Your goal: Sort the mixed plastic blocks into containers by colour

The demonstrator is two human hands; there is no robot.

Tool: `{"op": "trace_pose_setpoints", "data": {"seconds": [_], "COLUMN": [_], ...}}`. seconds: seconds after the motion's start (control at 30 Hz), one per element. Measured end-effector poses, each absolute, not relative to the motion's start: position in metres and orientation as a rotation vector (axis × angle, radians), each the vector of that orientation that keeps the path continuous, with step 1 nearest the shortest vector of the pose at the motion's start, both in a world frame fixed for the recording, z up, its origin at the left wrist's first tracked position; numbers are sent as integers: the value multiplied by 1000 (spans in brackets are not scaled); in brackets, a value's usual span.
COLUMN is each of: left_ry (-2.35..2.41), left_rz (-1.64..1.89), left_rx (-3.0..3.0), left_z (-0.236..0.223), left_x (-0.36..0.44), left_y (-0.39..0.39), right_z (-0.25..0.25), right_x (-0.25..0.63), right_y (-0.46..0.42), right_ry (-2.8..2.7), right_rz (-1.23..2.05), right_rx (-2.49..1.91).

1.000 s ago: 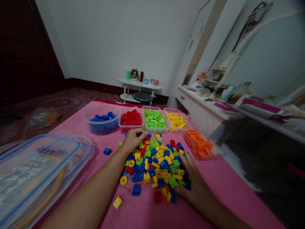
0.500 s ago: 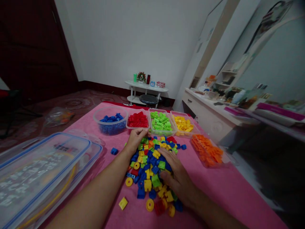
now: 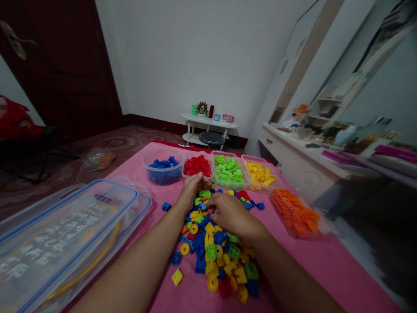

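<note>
A mixed heap of toy building bricks (image 3: 208,239) in blue, yellow, green, red and orange lies on the pink cloth. My left hand (image 3: 192,190) is at the heap's far left edge, just in front of the tub of red bricks (image 3: 197,167). Its fingers are curled together, and their inner side is hidden. Over the upper part of the heap, my right hand (image 3: 230,212) reaches down with fingers bent in a pinch among the bricks. What sits between those fingertips is too small to make out.
Clear tubs hold blue bricks (image 3: 163,169), green bricks (image 3: 228,169), yellow bricks (image 3: 259,173) and orange bricks (image 3: 295,213). Blue-rimmed clear lids (image 3: 81,234) lie at left. A yellow brick (image 3: 177,277) and a blue brick (image 3: 166,206) sit apart from the heap.
My right hand has moved from the heap's right side to its upper part, its fingers now bent inward. Bricks have shifted towards me. My left hand stays near the red tub, and the view has turned left.
</note>
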State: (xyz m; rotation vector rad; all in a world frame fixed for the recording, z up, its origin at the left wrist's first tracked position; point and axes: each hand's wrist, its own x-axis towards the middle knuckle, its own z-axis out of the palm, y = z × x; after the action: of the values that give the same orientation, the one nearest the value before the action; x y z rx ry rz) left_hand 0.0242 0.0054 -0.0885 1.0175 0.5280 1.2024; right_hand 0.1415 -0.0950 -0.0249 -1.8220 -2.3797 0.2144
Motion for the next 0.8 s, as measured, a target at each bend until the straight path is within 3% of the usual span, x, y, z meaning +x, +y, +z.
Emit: {"op": "trace_pose_setpoints", "data": {"seconds": [0.27, 0.57, 0.8], "left_ry": [580, 616, 593], "left_rz": [1202, 1194, 1193], "left_rx": [1056, 1091, 1120], "left_z": [-87, -92, -93], "left_x": [24, 27, 26], "left_y": [4, 8, 7], "right_z": [-30, -11, -34], "right_x": [144, 202, 241], "right_y": [-105, -99, -82], "right_ry": [-2298, -2066, -1929], "right_rz": [202, 765, 64], "right_rx": [-1833, -1733, -2020]}}
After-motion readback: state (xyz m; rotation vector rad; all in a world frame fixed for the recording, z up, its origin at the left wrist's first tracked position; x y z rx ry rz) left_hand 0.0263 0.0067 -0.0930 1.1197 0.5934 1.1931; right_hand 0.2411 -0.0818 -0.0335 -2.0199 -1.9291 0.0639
